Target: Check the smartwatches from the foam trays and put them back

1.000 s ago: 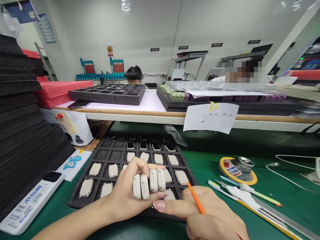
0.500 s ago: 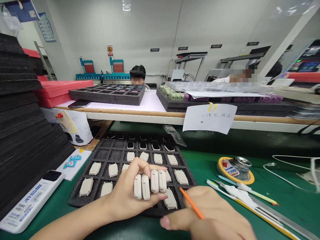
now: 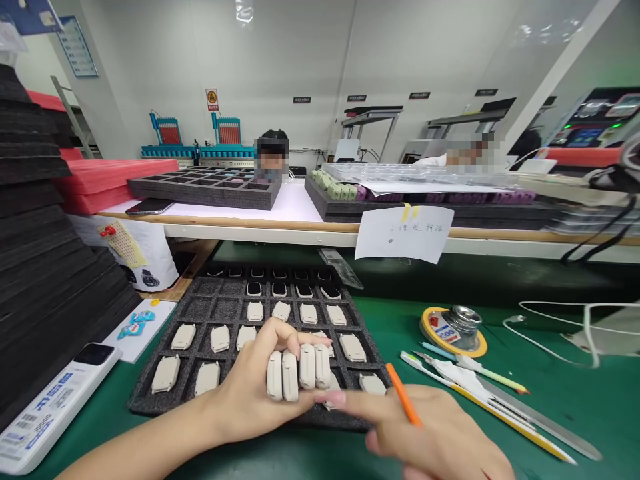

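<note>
My left hand (image 3: pixel 250 390) grips several off-white watch cases (image 3: pixel 307 367) side by side, standing on edge in two pairs between thumb and fingers. To the right, my right hand (image 3: pixel 435 427) holds a thin orange stick (image 3: pixel 404 395), partly hidden by the hand. Its index finger points left, with the tip at or close to my left thumb; whether they touch, I cannot tell. Below both hands lies a black foam tray (image 3: pixel 197 290). Similar watch cases (image 3: pixel 353 347) lie in many of its compartments, and a few at the back show dark screens.
On the green mat at right are a metal-topped bottle (image 3: pixel 467 323) on a yellow-rimmed disc, a toothbrush (image 3: pixel 440 380) and a metal ruler (image 3: pixel 575 437). A white box (image 3: pixel 55 407) and stacked black foam (image 3: pixel 60 287) stand left. A shelf (image 3: pixel 225 231) crosses behind; two people are beyond it.
The right index finger has stretched out leftward toward the left thumb, and the orange stick has shifted slightly right. The left hand keeps its hold. The whole view has turned a little.
</note>
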A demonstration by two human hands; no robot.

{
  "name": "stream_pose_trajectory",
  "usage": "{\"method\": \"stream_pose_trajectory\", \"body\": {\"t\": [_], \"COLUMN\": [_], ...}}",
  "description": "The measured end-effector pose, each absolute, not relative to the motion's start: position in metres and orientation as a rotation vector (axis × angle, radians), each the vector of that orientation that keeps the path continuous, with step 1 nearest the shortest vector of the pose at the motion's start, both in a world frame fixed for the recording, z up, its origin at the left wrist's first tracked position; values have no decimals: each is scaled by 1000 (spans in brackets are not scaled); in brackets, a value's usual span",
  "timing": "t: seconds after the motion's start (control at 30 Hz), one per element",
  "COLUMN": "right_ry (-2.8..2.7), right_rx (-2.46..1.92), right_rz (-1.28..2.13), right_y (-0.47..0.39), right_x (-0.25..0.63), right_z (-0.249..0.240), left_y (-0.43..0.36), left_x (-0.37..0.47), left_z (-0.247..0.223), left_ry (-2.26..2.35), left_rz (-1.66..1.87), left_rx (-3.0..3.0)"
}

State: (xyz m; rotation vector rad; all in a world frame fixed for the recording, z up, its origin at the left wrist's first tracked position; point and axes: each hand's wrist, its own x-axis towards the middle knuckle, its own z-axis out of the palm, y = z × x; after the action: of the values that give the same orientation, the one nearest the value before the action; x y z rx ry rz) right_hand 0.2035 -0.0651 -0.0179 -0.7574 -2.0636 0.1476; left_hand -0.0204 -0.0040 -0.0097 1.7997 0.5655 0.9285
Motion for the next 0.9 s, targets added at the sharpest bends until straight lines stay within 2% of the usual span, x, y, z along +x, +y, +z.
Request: {"method": "stream_pose_trajectory", "body": {"t": [0.07,0.13,0.23,0.37,0.47,0.57,0.67,0.8,0.9], "right_ry": [-2063,-1976,-2010,-2315,-2309,-2063,-2013,-2353,-2370], "right_rx": [-892,-1214,-1571,-1699,-1701,-1621,-1312,-745,-631], "right_rz": [9,-86,-136,-242,-351,-184,26,-70,-116], "right_y": [-59,-52,-43,-37,-33,-37,-48,-52,-41], "right_x": [216,235,276,324,322,279,225,187,184], "right_z": [-16,-19,-42,-84,-81,-44,-1,27,31], "left_y": [-5,-7,-8,-9,-8,-7,-6,-4,-3], "left_x": [-20,-19,-18,-16,-16,-16,-17,-20,-20], "left_z": [-10,-9,-6,-1,0,-2,-6,-8,-5], "left_ry": [546,532,511,519,546,581,595,543,564], "left_rz": [936,944,936,908,894,882,870,922,951], "left_rx": [1795,1787,1776,1788,1830,1863,1864,1832,1733]}}
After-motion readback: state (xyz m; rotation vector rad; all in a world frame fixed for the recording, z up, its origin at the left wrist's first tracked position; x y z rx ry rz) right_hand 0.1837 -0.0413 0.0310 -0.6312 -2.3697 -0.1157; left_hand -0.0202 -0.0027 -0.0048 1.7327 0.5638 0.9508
